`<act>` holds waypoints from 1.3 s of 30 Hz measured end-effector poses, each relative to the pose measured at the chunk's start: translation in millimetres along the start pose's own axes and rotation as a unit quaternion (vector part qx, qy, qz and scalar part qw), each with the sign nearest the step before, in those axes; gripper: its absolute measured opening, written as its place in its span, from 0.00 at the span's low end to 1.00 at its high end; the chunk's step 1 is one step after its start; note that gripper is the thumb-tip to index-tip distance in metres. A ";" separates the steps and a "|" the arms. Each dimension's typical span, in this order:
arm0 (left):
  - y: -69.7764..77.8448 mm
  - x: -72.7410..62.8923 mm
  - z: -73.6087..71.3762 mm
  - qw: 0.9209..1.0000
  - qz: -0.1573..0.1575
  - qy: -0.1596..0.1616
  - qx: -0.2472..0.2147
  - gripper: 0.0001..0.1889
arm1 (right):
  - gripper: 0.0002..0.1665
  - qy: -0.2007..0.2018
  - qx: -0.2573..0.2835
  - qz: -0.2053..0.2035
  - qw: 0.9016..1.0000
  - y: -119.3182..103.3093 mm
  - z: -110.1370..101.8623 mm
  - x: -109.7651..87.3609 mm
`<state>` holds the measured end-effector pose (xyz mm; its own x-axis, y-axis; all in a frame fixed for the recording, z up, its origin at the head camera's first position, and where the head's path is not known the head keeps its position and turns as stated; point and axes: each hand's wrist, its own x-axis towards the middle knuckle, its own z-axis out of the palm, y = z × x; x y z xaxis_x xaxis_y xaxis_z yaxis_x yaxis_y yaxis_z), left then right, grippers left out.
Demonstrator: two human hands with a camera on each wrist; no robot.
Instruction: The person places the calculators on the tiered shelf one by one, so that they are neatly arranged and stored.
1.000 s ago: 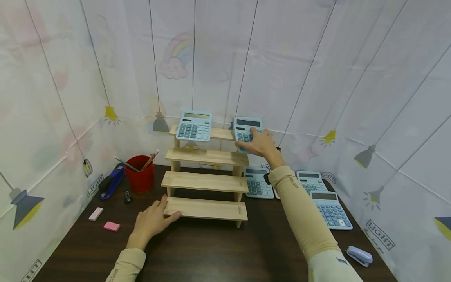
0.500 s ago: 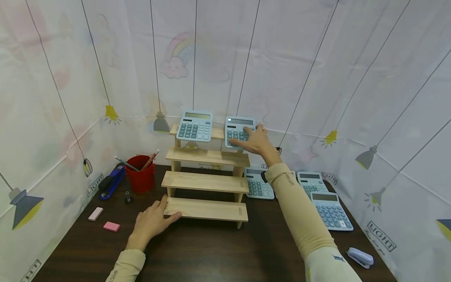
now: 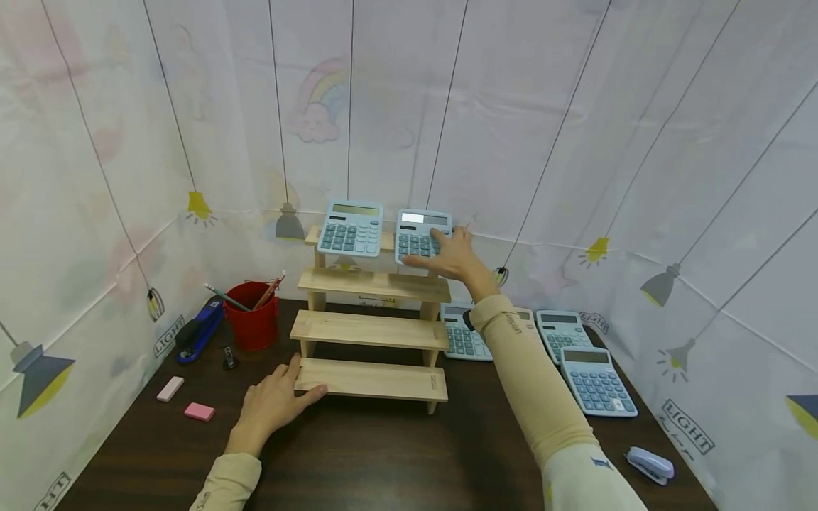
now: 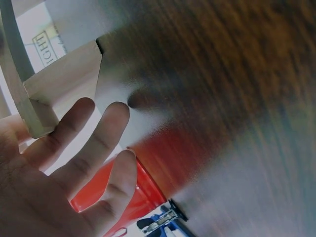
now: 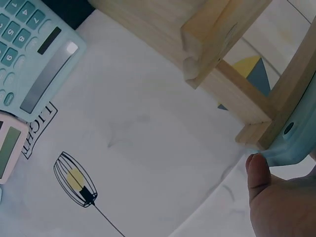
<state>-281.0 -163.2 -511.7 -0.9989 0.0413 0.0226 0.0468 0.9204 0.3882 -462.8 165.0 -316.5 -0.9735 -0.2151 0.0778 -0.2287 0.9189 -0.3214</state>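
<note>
Left hand (image 3: 271, 404), fingers spread, touches the bottom shelf (image 3: 377, 379) at its left end. Farther back, the right hand (image 3: 460, 258) grips a blue calculator (image 3: 415, 240) at the right of the top shelf (image 3: 388, 243), screen uppermost, keys facing the person, long axis running up and down.

The person wears long sleeves of a pale beige colour. The left sleeve (image 3: 230, 477) has a soft cuff around the wrist, and some small dark letters are printed along it. The right sleeve (image 3: 524, 362) shows similar dark lettering close to its cuff. Higher on this arm, the beige changes to a white part (image 3: 588, 475), which carries a small blue mark (image 3: 601, 462) and a yellowish spot at the edge. A small black object (image 3: 469, 321) sits at the right wrist.
</note>
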 end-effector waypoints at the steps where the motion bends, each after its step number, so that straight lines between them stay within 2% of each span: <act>1: -0.5 0.5 0.4 1.000 0.000 -0.001 0.000 0.56 | 0.67 0.001 -0.004 0.000 1.000 -1.6 0.8 1.7; 11: -1.4 1.7 2.3 1.000 -0.003 -0.004 0.001 0.57 | 0.66 0.003 -0.017 -0.009 1.000 -17.9 7.0 12.3; 23: -3.1 2.8 4.8 1.000 -0.002 0.000 0.000 0.57 | 0.66 0.002 -0.004 -0.006 1.000 -24.4 7.5 12.3; 28: -1.0 3.7 4.8 1.000 -0.003 0.001 -0.002 0.56 | 0.62 0.019 -0.018 -0.012 1.000 -16.5 5.3 9.4; 39: 1.2 -2.4 -0.2 1.000 -0.004 -0.002 -0.003 0.56 | 0.61 0.046 -0.017 0.000 0.999 26.4 5.3 -18.4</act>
<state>-278.5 -162.2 -511.1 -0.9992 0.0352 0.0164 0.0388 0.9180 0.3947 -450.9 191.5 -331.4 -0.9689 -0.1850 0.1644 -0.2268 0.9297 -0.2902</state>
